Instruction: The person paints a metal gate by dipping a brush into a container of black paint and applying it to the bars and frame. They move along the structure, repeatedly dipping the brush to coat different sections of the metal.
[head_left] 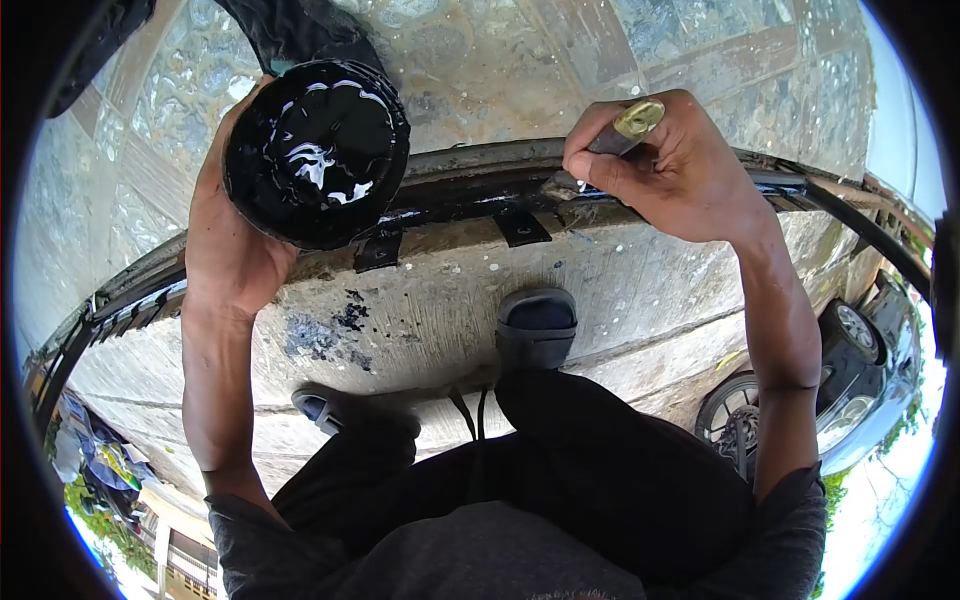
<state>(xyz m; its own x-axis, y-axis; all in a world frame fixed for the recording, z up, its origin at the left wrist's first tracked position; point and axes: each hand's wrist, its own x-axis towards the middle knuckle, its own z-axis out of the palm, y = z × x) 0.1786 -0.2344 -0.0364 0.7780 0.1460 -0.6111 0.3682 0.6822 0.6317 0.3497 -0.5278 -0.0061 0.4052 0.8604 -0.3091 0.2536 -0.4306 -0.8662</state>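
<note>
My left hand grips a round container of glossy black paint from its side and underneath. Paint coats the container's rim. Closed around the handle of a paintbrush, my right hand holds the brush tip down against a long black metal rail. Wet black paint shines along parts of that rail. Short flat metal tabs stick out from it toward me, one tab just left of the brush. My fingers partly cover the brush's middle.
Below the rail, the concrete floor carries black paint splatters. My sandal stands close to the rail. Patterned stone paving lies beyond it. Another person's dark-trousered leg is behind the container. A motorbike wheel and a car are at right.
</note>
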